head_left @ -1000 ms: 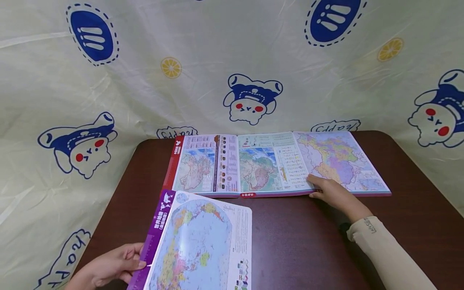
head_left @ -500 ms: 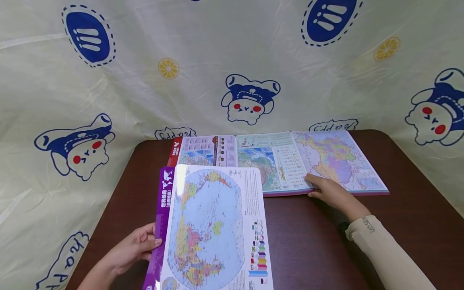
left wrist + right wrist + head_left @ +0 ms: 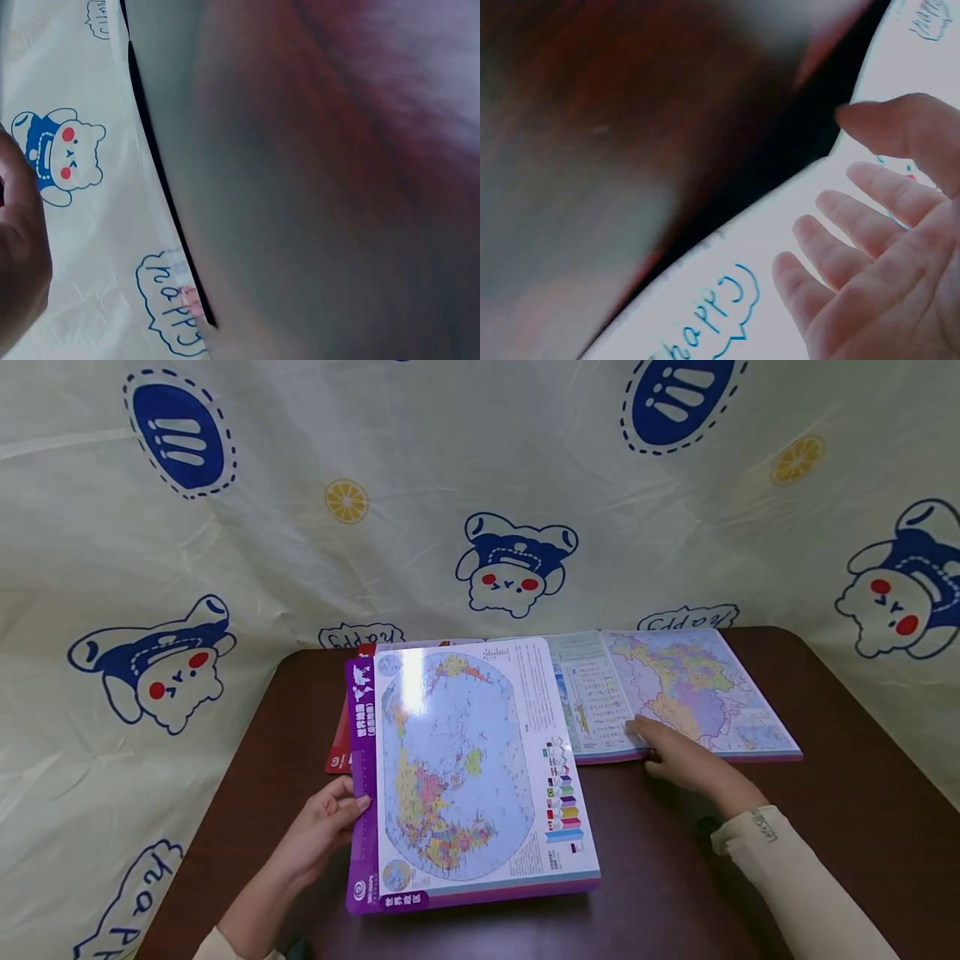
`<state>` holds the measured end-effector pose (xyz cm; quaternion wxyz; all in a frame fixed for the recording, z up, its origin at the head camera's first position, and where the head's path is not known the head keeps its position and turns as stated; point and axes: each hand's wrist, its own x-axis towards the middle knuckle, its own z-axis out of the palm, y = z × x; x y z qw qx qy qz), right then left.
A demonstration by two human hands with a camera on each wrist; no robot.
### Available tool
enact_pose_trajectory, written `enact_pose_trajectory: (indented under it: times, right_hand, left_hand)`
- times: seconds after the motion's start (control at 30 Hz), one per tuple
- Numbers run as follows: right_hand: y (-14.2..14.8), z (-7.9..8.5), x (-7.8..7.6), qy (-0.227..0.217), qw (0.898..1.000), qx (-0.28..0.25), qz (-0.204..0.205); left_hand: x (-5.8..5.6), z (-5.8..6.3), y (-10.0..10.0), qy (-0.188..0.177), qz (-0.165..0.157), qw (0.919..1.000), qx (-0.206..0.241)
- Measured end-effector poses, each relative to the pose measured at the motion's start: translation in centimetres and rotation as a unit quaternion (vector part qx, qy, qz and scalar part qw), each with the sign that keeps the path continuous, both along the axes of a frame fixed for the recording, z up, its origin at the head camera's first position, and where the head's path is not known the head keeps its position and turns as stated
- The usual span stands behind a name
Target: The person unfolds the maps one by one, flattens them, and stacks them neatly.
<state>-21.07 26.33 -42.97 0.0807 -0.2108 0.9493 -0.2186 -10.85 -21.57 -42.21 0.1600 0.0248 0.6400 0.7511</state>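
Printed curtain (image 3: 405, 427) behind brown table (image 3: 652, 877).
Glare streaks the purple map (image 3: 465, 768) at six o'clock, left hand (image 3: 322, 827) pinching it; red map (image 3: 341, 745) mostly hidden behind; right hand (image 3: 690, 764) loose-fingered at four.

A purple-edged world map (image 3: 461, 768) partly hides the spread maps (image 3: 675, 693).

Head view: forward-down from above, table (image 3: 645, 868) at 6 o'clock, printed cloth (image 3: 405, 435) at 12. Wrist views: close, left hand (image 3: 22, 251) at 9, right hand (image 3: 904, 281) at 4; all share cloth.
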Motion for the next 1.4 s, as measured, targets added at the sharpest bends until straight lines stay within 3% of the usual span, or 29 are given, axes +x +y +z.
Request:
enact_pose_trajectory:
  times: [0.13, 0.23, 0.3, 0.47, 0.53, 0.67, 0.93, 1.3, 1.4]
  right_hand:
    - [-0.9, 1.0, 0.6, 0.002, 0.999, -0.046, -0.018]
    - [-2.1, 1.6, 1.6, -0.010, 0.991, -0.129, -0.039]
    - [-2.9, 1.8, 2.3, -0.029, 0.980, -0.191, -0.048]
    - [-4.5, 2.1, 3.9, -0.093, 0.938, -0.330, -0.056]
    - [-5.0, 2.3, 4.3, -0.113, 0.922, -0.364, -0.068]
    - [-5.9, 2.6, 5.2, -0.128, 0.906, -0.389, -0.104]
    - [-6.7, 2.3, 5.9, -0.085, 0.911, -0.388, -0.115]
    - [-6.2, 2.1, 6.0, -0.063, 0.921, -0.374, -0.089]
    - [-6.0, 2.2, 6.0, -0.066, 0.918, -0.379, -0.096]
  left_hand:
    - [-0.6, 0.0, 0.9, 0.001, 0.026, 0.9997, -0.001]
    - [-1.0, 0.0, 1.7, -0.004, 0.049, 0.9988, -0.004]
    - [-1.3, 0.0, 2.2, -0.003, 0.061, 0.9982, -0.001]
    - [-2.1, 0.1, 3.3, 0.003, 0.082, 0.9966, 0.011]
    - [-2.3, 0.0, 3.6, 0.001, 0.089, 0.9960, 0.013]
    - [-2.6, 0.0, 4.1, 0.001, 0.100, 0.9949, 0.013]
    - [-3.0, -0.3, 4.7, 0.009, 0.095, 0.9952, 0.022]
    - [-3.2, -0.3, 4.7, 0.012, 0.086, 0.9959, 0.024]
    - [-3.3, -0.2, 4.7, 0.013, 0.084, 0.9961, 0.024]
